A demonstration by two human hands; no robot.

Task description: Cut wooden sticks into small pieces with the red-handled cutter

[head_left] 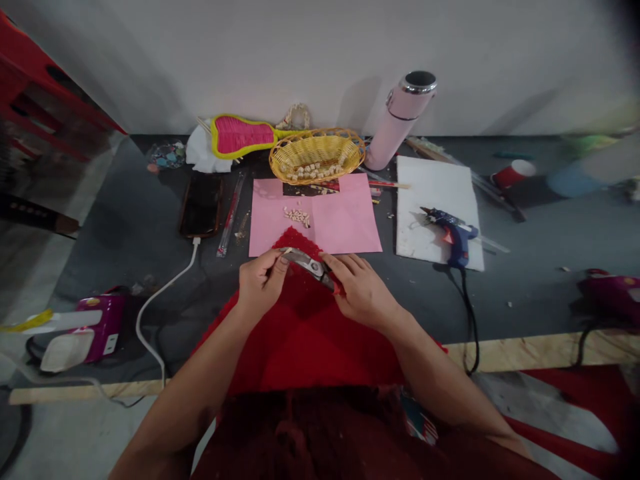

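My right hand (364,292) is closed around the handles of a pair of pruning shears (311,265), whose metal blades point left. My left hand (263,278) pinches a small pale piece, perhaps a thin stick, at the blade tips; most of it is hidden by the fingers. Both hands are above a red cloth (315,347) spread over the front of the table and the lap. Just beyond them, small cut pale bits (299,216) lie on a pink sheet of paper (347,223). Behind that, a wicker basket (320,150) contains more pale pieces.
A phone (201,207) with a white cable lies left. A pink flask (400,123) stands by the wall near a pink-and-yellow paddle-shaped item (243,137). To the right, a blue glue gun (457,240) rests on a white board (415,200). A purple power block (105,323) sits front left.
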